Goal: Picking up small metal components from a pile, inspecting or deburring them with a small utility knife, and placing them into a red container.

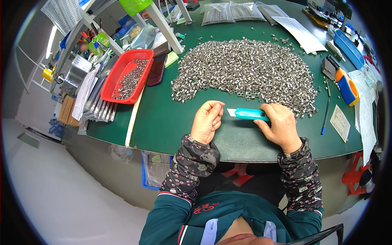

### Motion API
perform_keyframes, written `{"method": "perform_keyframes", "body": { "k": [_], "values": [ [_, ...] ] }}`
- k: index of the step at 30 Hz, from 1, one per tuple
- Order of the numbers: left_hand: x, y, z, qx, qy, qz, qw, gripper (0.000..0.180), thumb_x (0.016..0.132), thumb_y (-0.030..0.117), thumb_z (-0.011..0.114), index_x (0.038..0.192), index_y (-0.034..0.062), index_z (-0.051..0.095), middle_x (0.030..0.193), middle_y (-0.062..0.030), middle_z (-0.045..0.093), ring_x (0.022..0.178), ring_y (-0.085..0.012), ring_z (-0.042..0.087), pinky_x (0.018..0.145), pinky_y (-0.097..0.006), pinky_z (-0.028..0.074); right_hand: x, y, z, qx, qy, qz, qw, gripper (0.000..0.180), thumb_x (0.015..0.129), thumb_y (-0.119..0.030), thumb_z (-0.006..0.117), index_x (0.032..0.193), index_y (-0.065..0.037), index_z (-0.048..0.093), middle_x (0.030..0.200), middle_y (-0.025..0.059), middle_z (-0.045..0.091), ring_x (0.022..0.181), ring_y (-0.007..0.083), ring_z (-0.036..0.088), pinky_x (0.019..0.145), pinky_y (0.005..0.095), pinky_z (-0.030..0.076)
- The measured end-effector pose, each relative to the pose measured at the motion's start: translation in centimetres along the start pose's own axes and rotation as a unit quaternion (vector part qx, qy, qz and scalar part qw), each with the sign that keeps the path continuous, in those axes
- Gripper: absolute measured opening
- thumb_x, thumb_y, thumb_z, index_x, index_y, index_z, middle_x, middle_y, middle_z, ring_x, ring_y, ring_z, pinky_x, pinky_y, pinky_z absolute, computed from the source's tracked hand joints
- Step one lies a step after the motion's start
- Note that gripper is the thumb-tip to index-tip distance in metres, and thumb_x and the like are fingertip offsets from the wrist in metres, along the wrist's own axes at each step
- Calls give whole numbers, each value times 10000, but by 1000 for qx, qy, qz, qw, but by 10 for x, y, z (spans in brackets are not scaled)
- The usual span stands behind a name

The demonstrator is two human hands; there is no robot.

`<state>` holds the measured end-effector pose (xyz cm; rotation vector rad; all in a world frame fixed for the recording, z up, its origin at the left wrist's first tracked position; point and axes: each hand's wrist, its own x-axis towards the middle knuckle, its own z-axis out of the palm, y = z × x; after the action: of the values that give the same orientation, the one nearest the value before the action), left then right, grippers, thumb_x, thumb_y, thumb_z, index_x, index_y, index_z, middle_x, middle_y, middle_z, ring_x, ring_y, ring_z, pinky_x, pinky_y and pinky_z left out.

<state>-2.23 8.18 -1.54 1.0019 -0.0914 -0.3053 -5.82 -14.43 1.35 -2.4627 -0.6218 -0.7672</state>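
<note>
My right hand (279, 124) grips a teal flat tool with a white tip (249, 114), lying low over the green table (163, 122). My left hand (207, 121) is just left of the white tip, fingers curled and pinched together; something tiny may be between the fingertips, but I cannot make it out. Right behind both hands spreads a big heap of small silver metal rings (245, 71).
A red basket (122, 77) with more metal rings stands at the left. Clear bags (232, 11) lie at the back, papers (300, 34) and blue trays (348, 48) at the right, a blue pen (325, 118) near the right edge. A blue crate (155, 169) sits under the table.
</note>
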Motion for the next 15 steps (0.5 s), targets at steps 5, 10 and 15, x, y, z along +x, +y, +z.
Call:
{"method": "perform_keyframes", "body": {
  "k": [5,10,15],
  "values": [
    [0,1,4,0,-2,-5,1000,117,891,109,529,982,38,546,767,-19,548,478,-7,346,395,-140,263,-1,0,1,-8,-18,-4,1000,240,708,-235,676,828,-66,555,623,73,466,593,246,518,532,365,417],
    [-1,2,5,18,-1,-5,1000,128,882,91,539,994,30,547,768,-21,553,477,-5,345,395,-144,260,-1,-1,2,-11,-16,-6,1000,227,728,-239,666,817,-61,558,605,73,464,572,242,527,512,363,427],
    [-1,0,6,32,-2,0,999,131,879,91,545,993,28,545,770,-26,559,473,-4,343,394,-146,250,-3,-1,3,-13,-16,0,1000,207,741,-242,657,794,-68,558,586,69,465,550,242,532,488,369,428]
  ]
}}
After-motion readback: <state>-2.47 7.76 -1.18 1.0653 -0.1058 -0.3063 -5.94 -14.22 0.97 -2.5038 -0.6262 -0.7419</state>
